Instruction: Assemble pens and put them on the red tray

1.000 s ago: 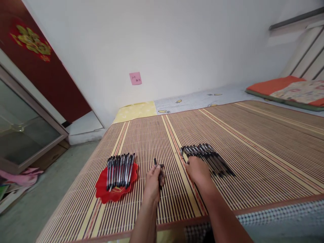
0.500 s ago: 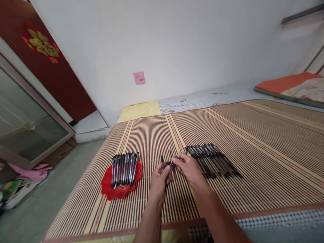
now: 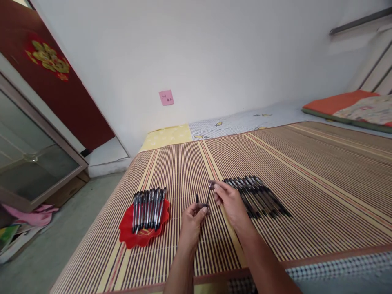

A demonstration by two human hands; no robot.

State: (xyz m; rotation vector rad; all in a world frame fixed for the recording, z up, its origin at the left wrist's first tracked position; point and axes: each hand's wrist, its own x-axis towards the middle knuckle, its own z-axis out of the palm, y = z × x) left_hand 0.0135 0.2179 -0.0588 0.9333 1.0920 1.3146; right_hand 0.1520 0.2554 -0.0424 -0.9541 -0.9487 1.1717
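Observation:
My left hand (image 3: pixel 193 218) is closed in a pinch round the lower end of a slim dark pen (image 3: pixel 208 197). A short black stub (image 3: pixel 197 198), possibly a pen cap or another pen part, pokes up behind its fingers. At the pen's upper end the fingertips of my right hand (image 3: pixel 226 197) are pinched together. Left of my hands, several clear-barrelled pens with black ends (image 3: pixel 149 209) lie side by side on a red scalloped cloth (image 3: pixel 126 230). Close to my right hand, several dark pens (image 3: pixel 260 196) form a slanted row on the mat.
A striped bamboo mat (image 3: pixel 171 171) covers the bed, with patterned bedding (image 3: pixel 226 126) along the wall. Folded orange bedding (image 3: pixel 339 102) lies at the far right. A pink note (image 3: pixel 166 97) is stuck to the wall. Beyond the bed's left side is grey floor (image 3: pixel 88 204).
My right hand has moved up the slim pen to its upper end, whose tip stood free above my fingers before. The left hand keeps its grip. The view has shifted slightly.

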